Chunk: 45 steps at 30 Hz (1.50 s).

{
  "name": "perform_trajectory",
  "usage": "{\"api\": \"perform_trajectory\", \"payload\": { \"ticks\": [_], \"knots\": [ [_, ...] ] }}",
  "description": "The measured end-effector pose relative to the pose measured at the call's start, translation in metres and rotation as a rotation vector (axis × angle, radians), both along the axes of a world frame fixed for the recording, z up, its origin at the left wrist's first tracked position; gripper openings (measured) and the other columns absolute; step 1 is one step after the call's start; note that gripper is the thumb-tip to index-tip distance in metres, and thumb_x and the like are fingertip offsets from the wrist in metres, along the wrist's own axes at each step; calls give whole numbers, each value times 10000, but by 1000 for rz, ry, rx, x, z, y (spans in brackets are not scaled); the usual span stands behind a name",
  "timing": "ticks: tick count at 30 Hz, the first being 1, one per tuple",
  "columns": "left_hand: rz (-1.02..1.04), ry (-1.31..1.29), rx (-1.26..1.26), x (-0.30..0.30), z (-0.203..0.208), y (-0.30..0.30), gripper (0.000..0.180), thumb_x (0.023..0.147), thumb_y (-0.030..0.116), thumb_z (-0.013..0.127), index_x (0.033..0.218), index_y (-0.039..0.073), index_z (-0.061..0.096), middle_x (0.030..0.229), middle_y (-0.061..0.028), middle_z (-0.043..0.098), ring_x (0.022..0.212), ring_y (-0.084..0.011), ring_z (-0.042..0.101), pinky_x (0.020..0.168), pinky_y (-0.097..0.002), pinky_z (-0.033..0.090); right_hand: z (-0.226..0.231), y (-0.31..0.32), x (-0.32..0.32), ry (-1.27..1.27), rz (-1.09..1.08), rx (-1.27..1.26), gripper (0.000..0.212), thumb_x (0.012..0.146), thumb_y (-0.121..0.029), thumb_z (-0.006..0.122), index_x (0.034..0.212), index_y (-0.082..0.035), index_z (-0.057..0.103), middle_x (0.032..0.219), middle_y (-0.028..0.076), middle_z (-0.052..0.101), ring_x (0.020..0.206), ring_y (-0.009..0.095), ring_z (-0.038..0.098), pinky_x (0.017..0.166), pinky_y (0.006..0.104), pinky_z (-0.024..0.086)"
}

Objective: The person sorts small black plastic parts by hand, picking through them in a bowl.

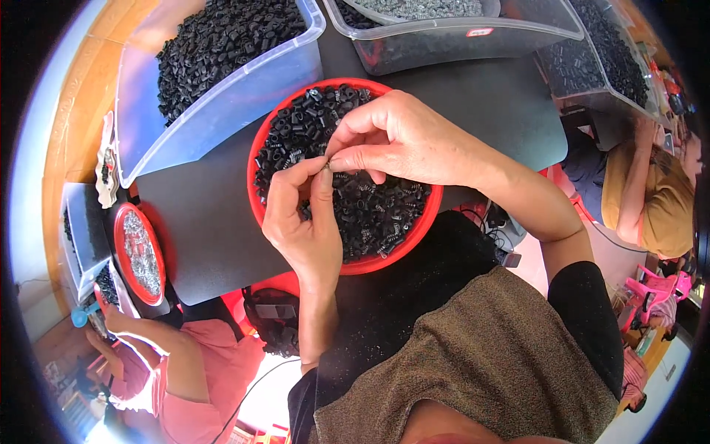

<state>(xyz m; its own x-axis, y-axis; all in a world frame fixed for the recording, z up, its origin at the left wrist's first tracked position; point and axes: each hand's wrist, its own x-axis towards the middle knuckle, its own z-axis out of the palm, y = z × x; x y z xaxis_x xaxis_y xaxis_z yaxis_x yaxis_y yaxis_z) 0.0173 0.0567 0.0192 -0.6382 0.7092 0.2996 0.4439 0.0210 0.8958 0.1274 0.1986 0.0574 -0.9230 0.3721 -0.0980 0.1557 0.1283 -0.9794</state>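
Note:
My left hand (307, 214) and my right hand (403, 140) meet over a red round basin (435, 211). Thumb and fingertip of each are pinched together, almost touching the other hand's tips. A tiny dark piece seems to sit between them, too small and covered to name. Below, the basin is filled with short black plastic parts (370, 214), hollow and tube-like. Small silver coil springs (396, 228) are mixed among or set in them.
A clear bluish bin (222, 96) of black parts stands far left. Another clear bin (444, 48) holds a tray of small silvery pieces (421, 9). At left is a red bowl of springs (140, 248), near a co-worker in pink (214, 362). Another person (658, 196) sits at right.

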Motion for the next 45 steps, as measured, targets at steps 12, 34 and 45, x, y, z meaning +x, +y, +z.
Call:
{"api": "perform_trajectory", "payload": {
  "ticks": [12,34,45],
  "knots": [
    [20,-170,15,17,-2,4,82,960,85,516,997,22,551,799,13,552,652,-36,440,582,-177,353,-27,-34,3,232,-221,736,128,847,-84,598,889,-8,504,816,143,580,763,319,618,593,413,494],
    [-42,-291,35,7,13,2,305,916,1,524,1221,-15,511,858,-32,576,683,-68,502,615,-188,405,-12,-15,19,151,-250,308,151,826,-99,663,869,14,572,771,157,643,691,293,646,610,361,498],
    [-160,-395,24,4,12,-9,157,876,-65,578,1023,-19,609,818,-31,592,695,-65,538,618,-189,440,-4,-21,17,170,-94,446,135,827,-96,634,828,27,578,773,181,636,742,361,628,670,429,490]
  ]
}}
